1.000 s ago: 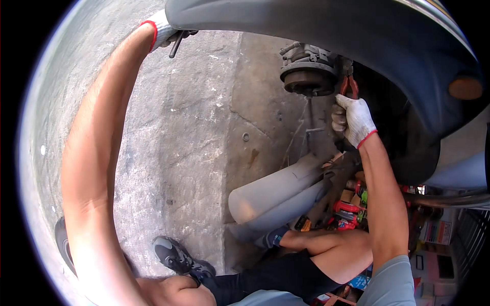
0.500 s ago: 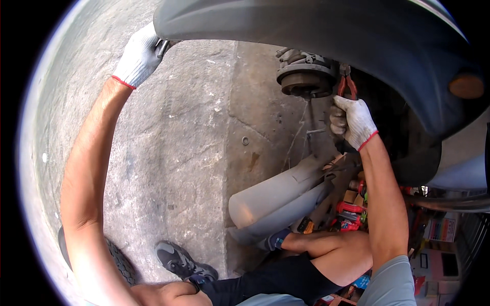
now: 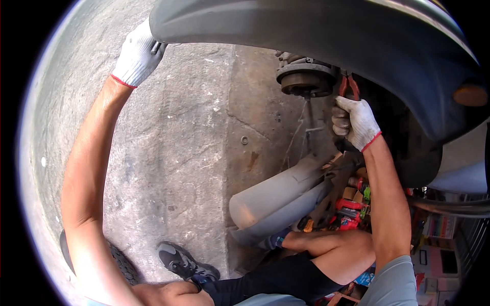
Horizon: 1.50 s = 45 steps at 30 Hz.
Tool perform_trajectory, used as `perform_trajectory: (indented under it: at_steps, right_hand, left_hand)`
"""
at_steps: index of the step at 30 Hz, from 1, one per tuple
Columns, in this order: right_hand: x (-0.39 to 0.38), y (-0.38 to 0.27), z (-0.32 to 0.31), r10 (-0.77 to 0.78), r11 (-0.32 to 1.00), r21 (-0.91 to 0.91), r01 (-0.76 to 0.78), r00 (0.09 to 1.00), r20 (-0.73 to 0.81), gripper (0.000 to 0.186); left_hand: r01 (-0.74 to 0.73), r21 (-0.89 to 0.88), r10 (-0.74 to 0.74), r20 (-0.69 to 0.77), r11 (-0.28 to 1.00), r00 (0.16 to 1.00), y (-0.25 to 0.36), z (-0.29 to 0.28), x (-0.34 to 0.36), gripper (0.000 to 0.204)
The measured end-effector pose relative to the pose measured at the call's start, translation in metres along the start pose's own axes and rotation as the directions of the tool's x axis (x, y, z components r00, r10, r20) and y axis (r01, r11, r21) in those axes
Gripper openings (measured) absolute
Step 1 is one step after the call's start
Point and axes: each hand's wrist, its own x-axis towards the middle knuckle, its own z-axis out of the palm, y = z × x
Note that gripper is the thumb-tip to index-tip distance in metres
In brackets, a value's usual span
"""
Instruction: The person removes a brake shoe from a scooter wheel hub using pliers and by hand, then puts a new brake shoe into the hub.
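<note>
My left hand, in a white knit glove with a red cuff, is closed at the tip of a dark grey fender. A short grey metal rod sticks out between its fingers, and its other end is hidden. My right hand, gloved the same way, is wrapped round the red handles of pliers. Their jaws point up into shadow under the fender, and what they touch cannot be made out. Just left of the pliers is a round, rusty brown wheel hub.
A grey cylindrical muffler lies below the hub. A small ring is on the concrete floor. Red and green tools lie near my right knee. A tire is beside my left elbow, and an orange reflector sits on the fender's right.
The fender has shifted slightly down and left at its tip. My right hand and the pliers have moved a little right; less of the rod shows at my left hand.
</note>
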Motion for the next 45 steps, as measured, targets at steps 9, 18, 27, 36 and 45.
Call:
perform_trajectory:
  at_steps: [9,18,27,36,45]
  right_hand:
    - [-0.003,0.0,0.005,-0.031,0.996,-0.084,0.026,0.998,-0.049,0.023]
    - [0.006,0.009,0.011,-0.143,0.983,-0.128,0.13,0.985,-0.101,0.02]
    - [0.009,0.012,0.007,-0.107,0.994,-0.022,0.106,0.994,-0.038,0.02]
    - [0.005,0.009,0.008,-0.102,0.994,-0.038,0.102,0.995,-0.018,0.022]
    - [-0.007,-0.001,0.012,0.008,1.0,0.005,-0.008,0.999,0.032,0.023]
  left_hand:
    - [0.166,-0.086,-0.156,0.114,0.982,0.981,0.002,0.007,0.013,0.021]
    - [0.657,-0.388,-0.385,0.578,0.646,0.72,-0.012,0.024,0.038,0.029]
    - [0.576,-0.202,-0.387,0.562,0.792,0.731,-0.01,-0.016,0.027,0.04]
    - [0.034,-0.041,-0.03,0.09,0.999,0.995,0.007,-0.016,0.003,0.023]
    - [0.071,-0.073,-0.064,0.104,0.995,0.993,-0.001,-0.019,0.019,0.035]
